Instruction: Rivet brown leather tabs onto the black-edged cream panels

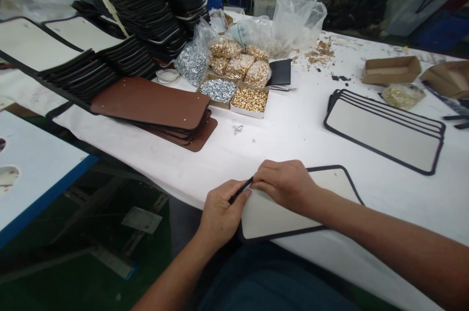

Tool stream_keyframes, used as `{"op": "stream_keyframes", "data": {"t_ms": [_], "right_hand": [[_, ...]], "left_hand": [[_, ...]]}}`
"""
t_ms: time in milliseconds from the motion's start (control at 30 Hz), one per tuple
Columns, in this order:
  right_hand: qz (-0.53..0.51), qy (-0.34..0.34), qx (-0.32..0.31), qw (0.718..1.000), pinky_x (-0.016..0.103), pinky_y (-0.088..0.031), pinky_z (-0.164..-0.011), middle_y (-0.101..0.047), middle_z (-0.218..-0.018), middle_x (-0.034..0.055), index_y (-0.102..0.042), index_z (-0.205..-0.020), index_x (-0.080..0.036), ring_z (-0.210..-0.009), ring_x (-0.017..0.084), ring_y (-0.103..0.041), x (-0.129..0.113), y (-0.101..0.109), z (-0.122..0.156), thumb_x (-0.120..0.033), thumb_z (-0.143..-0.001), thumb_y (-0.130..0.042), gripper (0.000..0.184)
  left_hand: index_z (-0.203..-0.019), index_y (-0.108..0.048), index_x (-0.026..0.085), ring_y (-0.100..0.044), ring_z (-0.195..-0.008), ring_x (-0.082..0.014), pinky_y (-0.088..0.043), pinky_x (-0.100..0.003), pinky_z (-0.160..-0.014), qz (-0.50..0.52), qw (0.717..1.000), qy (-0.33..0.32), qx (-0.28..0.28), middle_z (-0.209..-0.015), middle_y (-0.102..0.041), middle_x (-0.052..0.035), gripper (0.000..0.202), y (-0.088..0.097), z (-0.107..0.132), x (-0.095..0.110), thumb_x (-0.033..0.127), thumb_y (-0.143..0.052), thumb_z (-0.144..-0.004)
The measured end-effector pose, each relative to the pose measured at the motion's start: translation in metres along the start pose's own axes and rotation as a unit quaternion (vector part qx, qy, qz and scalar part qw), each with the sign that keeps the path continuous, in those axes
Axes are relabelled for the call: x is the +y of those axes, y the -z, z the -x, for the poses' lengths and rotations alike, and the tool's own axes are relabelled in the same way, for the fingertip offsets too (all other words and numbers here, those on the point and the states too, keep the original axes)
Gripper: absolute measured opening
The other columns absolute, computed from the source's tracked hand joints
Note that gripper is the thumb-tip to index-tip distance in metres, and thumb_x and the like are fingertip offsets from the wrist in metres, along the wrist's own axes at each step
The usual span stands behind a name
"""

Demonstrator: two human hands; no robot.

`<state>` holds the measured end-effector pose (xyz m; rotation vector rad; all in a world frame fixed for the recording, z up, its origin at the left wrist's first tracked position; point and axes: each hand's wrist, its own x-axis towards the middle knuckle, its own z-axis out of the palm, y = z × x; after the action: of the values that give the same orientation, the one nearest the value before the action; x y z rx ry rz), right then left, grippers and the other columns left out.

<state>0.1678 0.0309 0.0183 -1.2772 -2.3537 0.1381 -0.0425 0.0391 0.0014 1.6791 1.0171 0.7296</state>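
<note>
A flat, pale grey panel with a black edge and rounded corners (pixel 271 220) lies partly over the near edge of the white table. My left hand (pixel 223 208) pinches its left corner between thumb and fingers. At the same corner my right hand (pixel 284 184) is closed on the panel's far edge, its fingertips close to the left thumb. Whatever small part may be under the right fingertips is hidden. Near the panel's far right corner a small metal dot (pixel 336 174) shows. A few loose silver pieces (pixel 238 129) lie beyond my hands.
Open boxes hold silver rings (pixel 218 90) and gold fasteners (pixel 251 99), with filled plastic bags (pixel 238 64) behind. Brown panels (pixel 154 103) are stacked at left, below tall black stacks (pixel 139 3). Fanned grey panels (pixel 384 130) lie at right, near a cardboard box (pixel 392 69).
</note>
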Motion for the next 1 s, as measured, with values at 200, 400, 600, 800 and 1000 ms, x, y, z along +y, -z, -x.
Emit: {"op": "stream_keyframes", "data": {"t_ms": [200, 400, 600, 800, 1000], "right_hand": [[-0.105, -0.127, 0.108, 0.98, 0.025, -0.05, -0.068, -0.071, -0.098, 0.004, -0.068, -0.097, -0.022, -0.079, 0.014, -0.066, -0.007, -0.022, 0.012, -0.033, -0.094, -0.07, 0.012], [0.031, -0.02, -0.042, 0.998, 0.031, -0.046, -0.07, -0.073, -0.088, 0.0039, -0.07, -0.099, -0.021, -0.084, 0.02, -0.064, 0.003, 0.001, 0.002, -0.04, -0.101, -0.059, 0.022], [0.095, 0.116, -0.006, 0.989, 0.035, -0.035, -0.067, -0.062, -0.068, 0.0018, -0.067, -0.083, -0.019, -0.069, 0.019, -0.052, -0.001, 0.012, 0.001, -0.03, -0.103, -0.056, 0.025], [0.065, 0.181, 0.09, 0.977, 0.035, -0.036, -0.062, -0.072, -0.079, 0.0017, -0.069, -0.103, -0.015, -0.067, 0.016, -0.052, -0.003, 0.02, 0.018, -0.017, -0.091, -0.071, 0.012], [0.015, 0.178, 0.143, 0.973, 0.035, -0.041, -0.062, -0.079, -0.1, 0.0046, -0.069, -0.114, -0.017, -0.075, 0.017, -0.062, -0.006, 0.027, 0.029, -0.017, -0.091, -0.071, 0.023]], "left_hand": [[-0.114, -0.078, 0.025, -0.07, -0.087, -0.0156, -0.052, -0.025, -0.08, -0.016, 1.0, -0.026, 0.006, -0.096, -0.076, 0.0, 0.025, -0.001, 0.001, -0.002, 0.019, -0.061, -0.097], [-0.112, -0.079, 0.028, -0.072, -0.087, -0.0158, -0.054, -0.025, -0.08, -0.025, 0.999, -0.034, 0.015, -0.098, -0.078, 0.0012, 0.024, -0.001, 0.001, -0.005, 0.019, -0.062, -0.096], [-0.103, -0.08, 0.025, -0.076, -0.086, -0.0177, -0.059, -0.026, -0.078, -0.019, 0.998, -0.037, 0.051, -0.096, -0.081, 0.0002, 0.017, -0.004, 0.009, -0.005, 0.018, -0.069, -0.092], [-0.108, -0.075, 0.022, -0.076, -0.086, -0.0164, -0.06, -0.026, -0.078, -0.105, 0.965, -0.222, 0.094, -0.099, -0.081, -0.0036, 0.026, 0.0, 0.024, 0.011, 0.006, -0.072, -0.088], [-0.109, -0.072, 0.013, -0.073, -0.088, -0.0166, -0.061, -0.028, -0.079, -0.21, 0.905, -0.361, 0.086, -0.1, -0.079, -0.0089, 0.033, 0.013, 0.031, 0.037, -0.005, -0.073, -0.081]]}}
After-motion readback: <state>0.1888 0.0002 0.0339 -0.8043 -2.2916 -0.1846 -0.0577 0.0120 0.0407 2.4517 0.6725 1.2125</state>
